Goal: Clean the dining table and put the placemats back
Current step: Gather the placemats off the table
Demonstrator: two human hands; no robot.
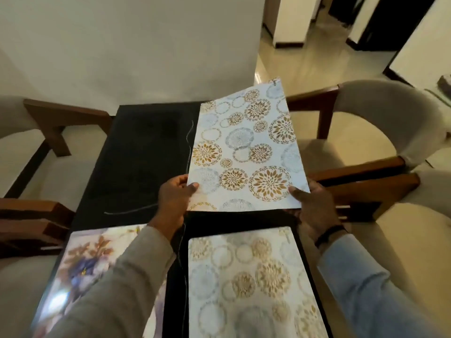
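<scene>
We see a matt black cloth [141, 152] covering the table, glossy plastic-looking placemats [246, 152] printed with gold and grey flowers, one [73, 284] catching glare, chairs [366, 147] of polished brown wood with soft beige upholstery, and a shiny tiled floor [305, 69].

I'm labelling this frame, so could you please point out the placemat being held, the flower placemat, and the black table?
held placemat [246, 147], head view, middle of its patterned face
flower placemat [83, 259], head view, its purple flower print
black table [146, 147], head view, bare top at far left
</scene>
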